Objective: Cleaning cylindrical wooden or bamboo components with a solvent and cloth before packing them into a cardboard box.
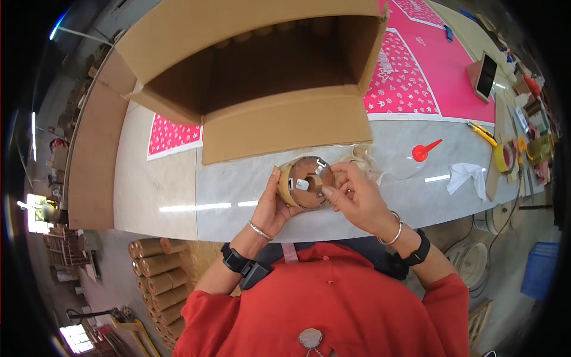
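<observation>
Both hands grip one short brown cardboard tube [304, 181], held above the near edge of the grey worktable [178, 178]. Left hand [275, 205] cups the tube's left side, fingers closed around its wall. Right hand [354, 193] pinches at the tube's open face, fingertips [329, 191] touching a small white tab there; two such white tabs show on the face. One large open cardboard box [267, 71] lies on its side just behind the tube. One clear squeeze bottle with a red nozzle [419, 156] rests to the right, near one crumpled white cloth [467, 177]. One tape roll [505, 157] sits farther right. Several brown tubes [157, 273] lie stacked below the table, at the left.
</observation>
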Tool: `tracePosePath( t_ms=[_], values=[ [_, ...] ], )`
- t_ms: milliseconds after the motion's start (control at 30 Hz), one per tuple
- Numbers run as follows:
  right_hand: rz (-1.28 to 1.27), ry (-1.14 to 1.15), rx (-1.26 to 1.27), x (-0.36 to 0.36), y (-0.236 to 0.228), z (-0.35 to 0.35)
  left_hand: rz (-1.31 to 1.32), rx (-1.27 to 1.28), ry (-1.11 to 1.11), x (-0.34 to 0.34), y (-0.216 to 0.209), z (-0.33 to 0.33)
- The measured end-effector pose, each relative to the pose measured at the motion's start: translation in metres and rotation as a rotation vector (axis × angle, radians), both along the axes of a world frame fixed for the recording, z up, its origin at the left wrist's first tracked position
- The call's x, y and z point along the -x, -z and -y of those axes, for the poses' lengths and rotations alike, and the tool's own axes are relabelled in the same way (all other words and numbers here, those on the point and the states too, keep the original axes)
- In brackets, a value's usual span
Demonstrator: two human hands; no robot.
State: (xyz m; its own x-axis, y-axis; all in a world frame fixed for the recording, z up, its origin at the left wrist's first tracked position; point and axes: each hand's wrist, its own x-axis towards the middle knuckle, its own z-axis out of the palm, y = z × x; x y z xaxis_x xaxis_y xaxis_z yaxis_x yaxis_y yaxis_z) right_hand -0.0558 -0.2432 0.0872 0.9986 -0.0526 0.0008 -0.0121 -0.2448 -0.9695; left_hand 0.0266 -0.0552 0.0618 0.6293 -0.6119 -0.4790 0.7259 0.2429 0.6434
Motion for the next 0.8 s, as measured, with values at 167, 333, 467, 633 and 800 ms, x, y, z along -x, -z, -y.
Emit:
tracePosePath(
  t_ms=[167,333,467,633,800],
  values=[
    [-0.060,0.042,-0.262,-0.007,0.003,-0.014,0.017,-0.345,0.207,-0.009,-0.002,-0.031],
    [-0.043,0.018,-0.068,-0.016,0.002,-0.025,1.106,-0.999,0.218,-0.025,-0.003,-0.061],
    [0.016,0.016,0.096,-0.021,0.000,-0.030,0.910,-0.852,0.197,-0.020,-0.025,-0.070],
    [0.081,0.000,0.264,-0.023,-0.015,-0.033,1.249,-0.886,0.222,-0.011,-0.047,-0.052],
    [0.201,0.034,0.332,-0.023,-0.052,-0.033,1.351,-0.882,0.147,-0.010,-0.087,-0.050]
  ],
)
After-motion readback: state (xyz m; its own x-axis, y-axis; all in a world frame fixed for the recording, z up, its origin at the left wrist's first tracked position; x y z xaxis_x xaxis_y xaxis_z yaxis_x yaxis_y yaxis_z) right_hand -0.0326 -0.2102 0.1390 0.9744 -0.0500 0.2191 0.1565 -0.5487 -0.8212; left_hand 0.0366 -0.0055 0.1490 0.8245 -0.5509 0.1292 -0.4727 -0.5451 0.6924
